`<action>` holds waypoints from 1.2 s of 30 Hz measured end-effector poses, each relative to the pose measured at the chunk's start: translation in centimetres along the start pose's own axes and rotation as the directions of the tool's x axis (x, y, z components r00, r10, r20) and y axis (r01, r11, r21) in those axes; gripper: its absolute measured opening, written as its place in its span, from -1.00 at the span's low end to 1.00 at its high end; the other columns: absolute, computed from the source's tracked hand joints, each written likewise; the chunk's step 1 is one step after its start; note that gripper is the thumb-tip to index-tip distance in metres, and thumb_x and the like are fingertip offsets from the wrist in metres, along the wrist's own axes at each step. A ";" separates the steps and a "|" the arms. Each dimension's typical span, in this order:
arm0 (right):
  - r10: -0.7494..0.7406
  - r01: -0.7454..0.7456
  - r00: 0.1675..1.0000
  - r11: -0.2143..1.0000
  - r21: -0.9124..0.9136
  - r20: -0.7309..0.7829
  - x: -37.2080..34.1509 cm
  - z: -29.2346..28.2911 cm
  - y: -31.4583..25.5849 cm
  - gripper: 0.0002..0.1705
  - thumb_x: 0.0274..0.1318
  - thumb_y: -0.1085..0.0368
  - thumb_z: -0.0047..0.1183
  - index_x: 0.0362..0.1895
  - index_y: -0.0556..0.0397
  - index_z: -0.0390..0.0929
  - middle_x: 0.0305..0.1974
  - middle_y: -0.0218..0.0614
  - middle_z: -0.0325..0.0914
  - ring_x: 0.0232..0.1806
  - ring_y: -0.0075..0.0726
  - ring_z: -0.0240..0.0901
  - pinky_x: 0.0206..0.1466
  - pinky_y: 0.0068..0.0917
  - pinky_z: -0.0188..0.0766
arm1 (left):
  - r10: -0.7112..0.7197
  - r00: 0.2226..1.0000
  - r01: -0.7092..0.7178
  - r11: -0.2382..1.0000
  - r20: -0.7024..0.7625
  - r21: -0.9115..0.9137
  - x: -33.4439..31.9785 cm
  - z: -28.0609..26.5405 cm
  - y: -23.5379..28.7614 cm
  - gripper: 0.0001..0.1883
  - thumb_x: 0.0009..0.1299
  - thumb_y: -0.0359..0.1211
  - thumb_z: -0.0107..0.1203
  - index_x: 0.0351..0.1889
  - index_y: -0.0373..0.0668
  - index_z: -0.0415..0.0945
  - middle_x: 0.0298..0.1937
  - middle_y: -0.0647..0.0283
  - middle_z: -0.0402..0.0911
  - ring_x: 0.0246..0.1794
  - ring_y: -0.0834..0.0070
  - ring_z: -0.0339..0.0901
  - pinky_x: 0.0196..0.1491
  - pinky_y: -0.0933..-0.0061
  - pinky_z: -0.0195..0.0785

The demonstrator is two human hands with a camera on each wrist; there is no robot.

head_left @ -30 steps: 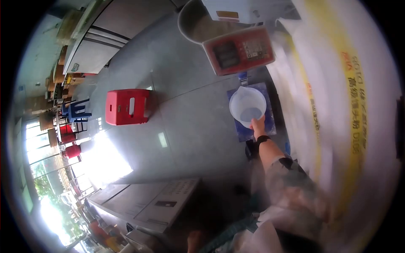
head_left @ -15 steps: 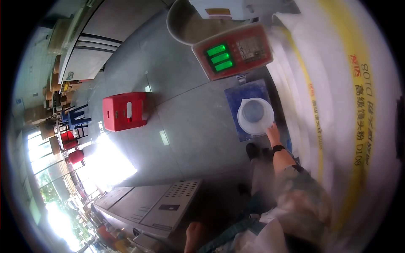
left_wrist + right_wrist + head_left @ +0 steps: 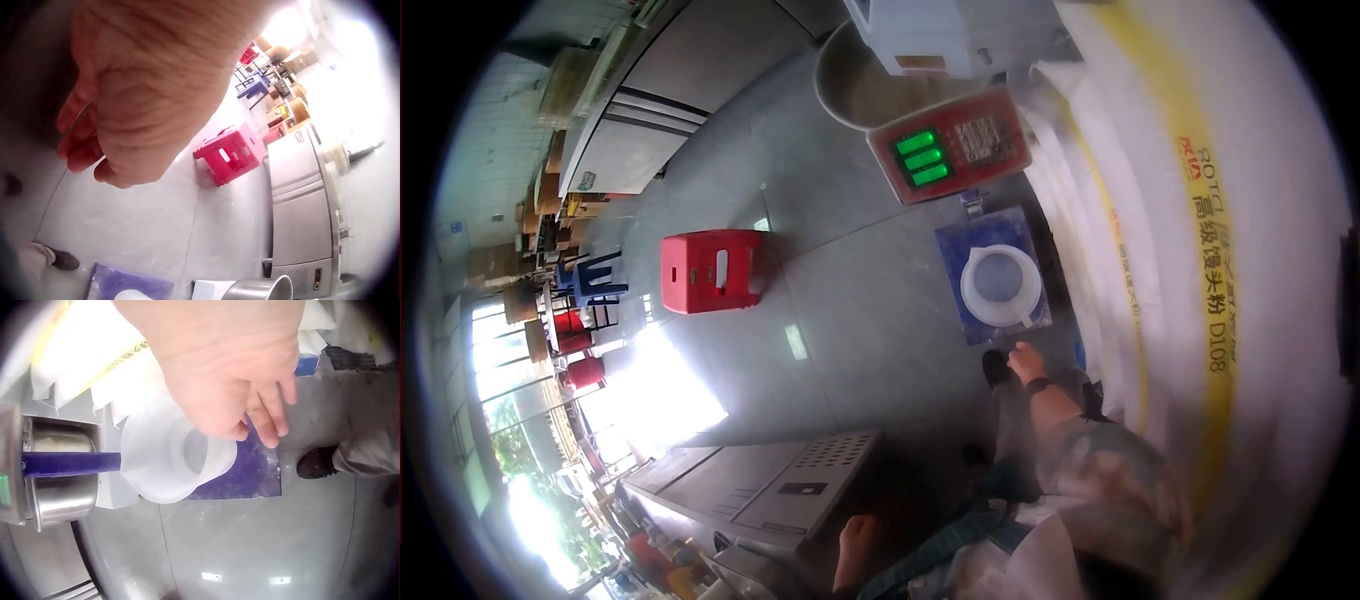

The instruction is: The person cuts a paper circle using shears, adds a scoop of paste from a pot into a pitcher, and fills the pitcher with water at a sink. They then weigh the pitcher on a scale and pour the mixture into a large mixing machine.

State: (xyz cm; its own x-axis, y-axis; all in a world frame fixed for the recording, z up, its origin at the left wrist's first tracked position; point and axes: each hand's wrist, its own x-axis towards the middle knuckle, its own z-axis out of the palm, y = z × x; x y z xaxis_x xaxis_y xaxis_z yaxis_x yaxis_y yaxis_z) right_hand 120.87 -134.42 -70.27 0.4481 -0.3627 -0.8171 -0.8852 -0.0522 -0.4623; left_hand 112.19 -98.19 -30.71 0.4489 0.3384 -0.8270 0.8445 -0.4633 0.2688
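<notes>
A translucent white plastic jug [image 3: 1000, 287] with a pouring spout stands upright on the blue platform [image 3: 956, 262] of a floor scale. The scale's red-framed display [image 3: 950, 145] glows green. Just below the jug's handle side in the head view is my right hand [image 3: 1028, 362], holding nothing, its fingers loosely bent. The right wrist view shows this hand [image 3: 231, 375] overlapping part of the jug [image 3: 150, 447]. My left hand [image 3: 858, 540] hangs low near my body; in the left wrist view its fingers [image 3: 81, 156] curl loosely around nothing.
Large white sacks [image 3: 1200, 260] with yellow stripes line the right side. A steel bowl [image 3: 845, 85] sits behind the display. On the floor to the left is a red stool [image 3: 710, 270]. Steel cabinets [image 3: 800, 480] stand near my left side, and a shoe [image 3: 994, 368] shows beside the platform.
The jug, tilted in my right hand a second ago, now stands upright on the platform. My right hand has let go and drawn back toward me. The display has lit up green.
</notes>
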 end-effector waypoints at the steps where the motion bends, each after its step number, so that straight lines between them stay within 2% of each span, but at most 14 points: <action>1: 0.016 -0.015 0.999 0.999 -0.033 0.029 -0.1 0.0 0.0 -0.50 -0.07 0.21 -0.09 0.02 0.14 0.42 0.01 0.02 0.43 0.09 0.05 0.31 0.13 -0.24 0.24 | -0.015 1.000 0.015 1.000 -0.003 -0.016 -0.1 0.1 -0.1 -0.78 0.31 -0.30 -0.01 -0.23 -0.26 0.48 -0.42 0.26 0.58 -0.41 0.58 0.51 -0.32 0.59 0.39; 8: -0.069 0.072 0.997 0.990 -0.119 0.031 0.1 -0.4 0.0 -0.54 -0.08 0.24 -0.11 -0.04 0.16 0.45 -0.06 0.03 0.46 0.04 0.07 0.34 0.10 -0.23 0.27 | -0.067 0.998 0.067 0.997 -0.018 -0.027 -0.5 0.4 -1.0 -0.75 0.23 -0.28 0.00 -0.32 -0.29 0.52 -0.42 0.23 0.57 -0.38 0.55 0.49 -0.28 0.49 0.36; 10: -0.159 0.146 0.987 0.948 -0.282 -0.022 0.3 -0.7 0.1 -0.59 -0.02 0.31 -0.22 -0.05 0.22 0.37 -0.49 -0.15 0.55 -0.42 -0.27 0.54 -0.24 -0.40 0.40 | -0.051 0.998 0.050 0.999 -0.040 -0.016 -0.5 0.4 -1.4 -0.74 0.21 -0.27 0.00 -0.32 -0.30 0.52 -0.44 0.22 0.57 -0.37 0.53 0.49 -0.27 0.47 0.35; 14: -0.191 0.177 0.981 0.951 -0.252 -0.033 0.2 -1.2 0.2 -0.58 -0.02 0.32 -0.21 -0.05 0.23 0.37 -0.49 -0.14 0.55 -0.42 -0.26 0.53 -0.26 -0.40 0.40 | -0.035 0.999 0.034 0.999 -0.038 -0.035 -0.8 0.6 -1.6 -0.74 0.22 -0.27 -0.01 -0.33 -0.30 0.51 -0.48 0.21 0.56 -0.40 0.55 0.48 -0.31 0.49 0.35; 16: -0.071 0.071 0.997 0.986 -0.149 0.004 -1.3 -2.4 -1.1 -0.58 -0.09 0.24 -0.13 -0.10 0.17 0.46 -0.10 0.04 0.48 0.01 0.10 0.36 0.05 -0.20 0.28 | -0.006 1.000 0.006 1.000 -0.010 -0.008 -1.0 0.5 -1.5 -0.80 0.30 -0.30 0.00 -0.28 -0.26 0.48 -0.46 0.28 0.56 -0.48 0.60 0.47 -0.41 0.60 0.33; 20: -0.096 0.095 0.995 0.990 -0.105 -0.011 -2.2 -2.3 -0.7 -0.57 -0.08 0.22 -0.14 -0.11 0.17 0.46 -0.11 0.04 0.48 0.00 0.11 0.36 0.04 -0.19 0.29 | 0.020 1.000 -0.020 0.998 -0.005 -0.054 -0.9 0.6 -2.7 -0.81 0.30 -0.31 -0.01 -0.28 -0.25 0.47 -0.47 0.29 0.55 -0.50 0.59 0.46 -0.43 0.58 0.33; 23: -0.206 0.209 0.978 0.944 -0.256 0.035 -3.5 -3.0 -1.3 -0.64 -0.10 0.20 -0.16 -0.24 0.15 0.48 -0.20 0.06 0.50 -0.09 0.17 0.37 -0.04 -0.11 0.30 | -0.083 0.996 0.071 0.964 -0.037 -0.255 -1.9 1.1 -2.1 -0.81 0.28 -0.35 -0.03 -0.32 -0.31 0.47 -0.49 0.29 0.51 -0.50 0.63 0.42 -0.44 0.58 0.32; 28: -0.246 0.256 0.967 0.932 -0.258 0.071 -5.3 -3.6 -3.9 -0.68 -0.14 0.22 -0.17 -0.35 0.18 0.48 -0.27 0.14 0.48 -0.13 0.23 0.35 -0.05 -0.06 0.29 | -0.127 0.992 0.120 0.942 -0.003 -0.313 -2.8 0.3 -4.5 -0.83 0.28 -0.37 -0.01 -0.29 -0.30 0.45 -0.50 0.28 0.50 -0.52 0.57 0.44 -0.45 0.55 0.35; 29: -0.323 0.350 0.937 0.868 -0.353 0.133 -5.9 -4.2 -4.8 -0.67 -0.14 0.22 -0.17 -0.34 0.17 0.49 -0.26 0.14 0.48 -0.12 0.21 0.36 -0.03 -0.07 0.29 | -0.139 0.990 0.133 0.917 0.011 -0.376 -2.4 0.0 -6.5 -0.82 0.27 -0.36 0.01 -0.29 -0.30 0.45 -0.50 0.28 0.50 -0.52 0.57 0.44 -0.46 0.56 0.35; 30: -0.338 0.346 0.938 0.911 -0.224 0.073 -4.8 -3.1 -3.4 -0.64 -0.14 0.21 -0.16 -0.29 0.17 0.50 -0.21 0.12 0.48 -0.09 0.17 0.37 0.00 -0.11 0.30 | -0.161 0.987 0.158 0.887 0.030 -0.435 -3.3 -0.3 -8.5 -0.82 0.27 -0.36 0.02 -0.29 -0.30 0.45 -0.49 0.27 0.51 -0.53 0.58 0.44 -0.47 0.57 0.35; 32: -0.339 0.342 0.939 0.914 -0.219 0.051 -4.8 -2.9 -4.1 -0.58 -0.10 0.20 -0.16 -0.18 0.18 0.50 -0.16 0.09 0.48 -0.05 0.13 0.38 0.03 -0.15 0.31 | -0.201 0.980 0.188 0.900 0.009 -0.393 -5.2 -0.3 -10.3 -0.79 0.29 -0.32 0.01 -0.27 -0.30 0.45 -0.49 0.26 0.51 -0.50 0.51 0.47 -0.43 0.50 0.37; 33: -0.330 0.355 0.935 0.882 -0.309 0.131 -6.5 -4.2 -6.3 -0.57 -0.09 0.20 -0.15 -0.15 0.18 0.50 -0.14 0.08 0.48 -0.03 0.11 0.38 0.04 -0.17 0.30 | -0.212 0.977 0.189 0.916 -0.026 -0.354 -5.8 -0.2 -11.0 -0.76 0.32 -0.28 0.00 -0.25 -0.30 0.45 -0.48 0.24 0.52 -0.48 0.43 0.49 -0.39 0.43 0.39; 34: -0.282 0.289 0.957 0.928 -0.236 0.065 -6.6 -3.8 -6.5 -0.57 -0.10 0.20 -0.14 -0.14 0.17 0.51 -0.13 0.06 0.49 -0.02 0.09 0.38 0.05 -0.18 0.30 | -0.218 0.975 0.193 0.922 -0.037 -0.336 -6.3 -0.1 -12.1 -0.75 0.31 -0.27 0.00 -0.25 -0.30 0.45 -0.47 0.24 0.52 -0.48 0.43 0.49 -0.39 0.43 0.39; 36: -0.389 0.394 0.915 0.805 -0.444 0.107 -7.2 -4.4 -7.2 -0.63 -0.04 0.27 -0.17 -0.14 0.16 0.48 -0.54 -0.19 0.56 -0.42 -0.24 0.54 -0.29 -0.36 0.39 | -0.230 0.973 0.212 0.925 -0.020 -0.316 -7.5 0.4 -14.8 -0.75 0.31 -0.27 0.00 -0.25 -0.29 0.45 -0.47 0.25 0.52 -0.47 0.44 0.49 -0.38 0.42 0.38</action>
State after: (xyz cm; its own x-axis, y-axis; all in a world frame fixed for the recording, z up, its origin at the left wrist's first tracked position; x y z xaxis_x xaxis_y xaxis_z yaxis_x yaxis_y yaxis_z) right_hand 123.49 -135.51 -59.59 0.7676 -0.2118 -0.6049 -0.5913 -0.5979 -0.5411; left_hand 96.16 -94.20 -28.70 0.2483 0.4519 -0.8568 0.9685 -0.0975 0.2292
